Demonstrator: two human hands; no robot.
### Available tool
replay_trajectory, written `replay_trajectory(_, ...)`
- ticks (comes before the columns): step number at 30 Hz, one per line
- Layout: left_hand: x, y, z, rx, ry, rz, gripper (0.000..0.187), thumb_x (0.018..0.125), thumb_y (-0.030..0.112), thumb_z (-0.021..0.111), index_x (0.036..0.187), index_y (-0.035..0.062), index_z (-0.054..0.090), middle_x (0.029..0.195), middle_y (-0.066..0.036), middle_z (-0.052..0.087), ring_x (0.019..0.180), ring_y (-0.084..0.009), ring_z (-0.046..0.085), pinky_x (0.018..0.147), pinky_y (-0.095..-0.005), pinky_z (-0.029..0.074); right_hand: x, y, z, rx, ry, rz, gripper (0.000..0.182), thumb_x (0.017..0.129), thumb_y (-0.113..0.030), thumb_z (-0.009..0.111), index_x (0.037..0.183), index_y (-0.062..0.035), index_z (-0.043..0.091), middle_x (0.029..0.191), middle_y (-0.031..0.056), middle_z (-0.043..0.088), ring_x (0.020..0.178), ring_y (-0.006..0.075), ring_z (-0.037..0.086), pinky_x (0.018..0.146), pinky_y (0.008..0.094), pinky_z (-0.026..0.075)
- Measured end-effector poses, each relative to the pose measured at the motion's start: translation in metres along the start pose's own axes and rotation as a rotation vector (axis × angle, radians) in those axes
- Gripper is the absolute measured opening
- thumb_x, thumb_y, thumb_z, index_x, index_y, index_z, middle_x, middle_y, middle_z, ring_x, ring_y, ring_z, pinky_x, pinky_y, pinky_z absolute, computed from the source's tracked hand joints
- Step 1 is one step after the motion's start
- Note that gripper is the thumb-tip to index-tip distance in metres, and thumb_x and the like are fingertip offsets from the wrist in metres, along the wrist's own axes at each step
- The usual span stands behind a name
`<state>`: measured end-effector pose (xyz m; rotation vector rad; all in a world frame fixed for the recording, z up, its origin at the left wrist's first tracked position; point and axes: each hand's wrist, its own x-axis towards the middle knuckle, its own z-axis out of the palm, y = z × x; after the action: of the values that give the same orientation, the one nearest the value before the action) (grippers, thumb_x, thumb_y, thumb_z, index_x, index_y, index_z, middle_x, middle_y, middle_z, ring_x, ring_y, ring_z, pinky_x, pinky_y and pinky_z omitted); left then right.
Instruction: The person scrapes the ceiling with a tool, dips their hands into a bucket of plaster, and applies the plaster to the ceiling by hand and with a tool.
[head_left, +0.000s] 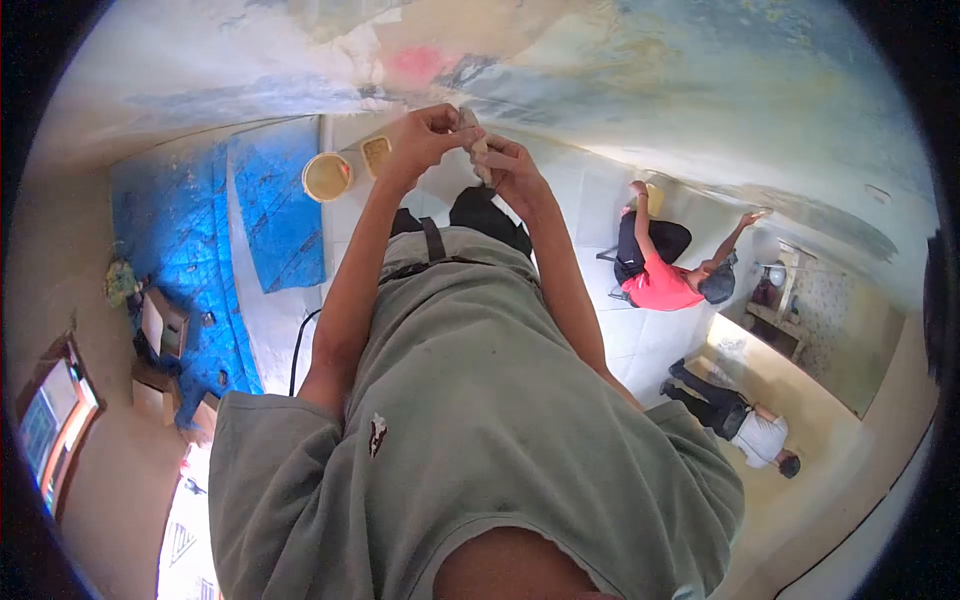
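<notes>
Both of my hands are raised in front of the stained wall, close together. Between them is a small, crumpled grey-beige piece, which looks like folded sheet or cloth; its exact kind I cannot tell. My left hand pinches its upper part with thumb and fingertips. Curled around the lower part are the fingers of my right hand. Below the hands, my dark-clad legs show past the grey-green shirt.
A round cream bucket and a square yellowish tub stand on the tiled floor to the left. Blue sheeting lies beyond them. At right, a person in red sits reaching to the wall; another person stands farther back.
</notes>
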<state>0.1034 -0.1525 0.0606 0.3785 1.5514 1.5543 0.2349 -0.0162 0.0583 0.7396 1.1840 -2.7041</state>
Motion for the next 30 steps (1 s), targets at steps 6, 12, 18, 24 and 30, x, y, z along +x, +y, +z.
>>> replay_trajectory(6,0.000,0.018,0.016,-0.133,-0.096,-0.057,0.022,0.084,0.030,0.069,0.086,0.0075,0.068,0.065,0.007,0.055,0.053,-0.0015,0.039,0.044,-0.0200,0.027,-0.010,-0.010,-0.008,-0.039,0.108,-0.085,0.024,0.079,-0.002,0.067,0.102,-0.0017,0.061,0.091,0.0043,0.063,0.079,0.0136,0.062,0.069,0.0269,0.053)
replay_trajectory(12,0.018,0.020,0.037,0.057,0.003,0.042,0.019,0.083,0.023,0.069,0.087,0.0043,0.069,0.071,0.004,0.062,0.055,-0.0019,0.041,0.047,-0.0206,0.032,-0.007,-0.029,-0.029,-0.126,0.096,-0.062,0.033,0.079,0.000,0.066,0.111,-0.0024,0.059,0.096,0.0027,0.063,0.083,0.0114,0.061,0.074,0.0275,0.053)
replay_trajectory(18,0.053,0.004,0.081,0.182,0.064,0.192,0.015,0.081,0.017,0.072,0.086,0.0030,0.069,0.074,0.001,0.065,0.063,-0.0035,0.049,0.055,-0.0215,0.039,-0.013,-0.073,-0.053,-0.262,0.152,-0.053,0.033,0.082,-0.008,0.069,0.113,-0.0063,0.058,0.096,0.0025,0.064,0.077,0.0116,0.062,0.072,0.0302,0.056)
replay_trajectory(24,0.071,0.016,0.120,0.132,0.142,0.160,0.014,0.081,0.016,0.071,0.085,0.0030,0.070,0.076,-0.001,0.066,0.059,-0.0018,0.046,0.055,-0.0212,0.039,-0.007,-0.092,-0.097,-0.390,0.205,-0.262,0.023,0.078,-0.011,0.072,0.100,-0.0071,0.067,0.088,0.0035,0.068,0.080,0.0120,0.064,0.069,0.0297,0.054)
replay_trajectory(30,0.064,0.007,0.100,-0.033,0.335,0.146,0.022,0.086,0.014,0.061,0.105,0.0048,0.064,0.086,-0.003,0.066,0.054,-0.0028,0.046,0.046,-0.0196,0.039,-0.009,-0.143,-0.075,-1.448,0.605,-0.958,0.015,0.072,-0.004,0.073,0.086,-0.0078,0.069,0.081,0.0048,0.068,0.071,0.0171,0.065,0.064,0.0265,0.050)
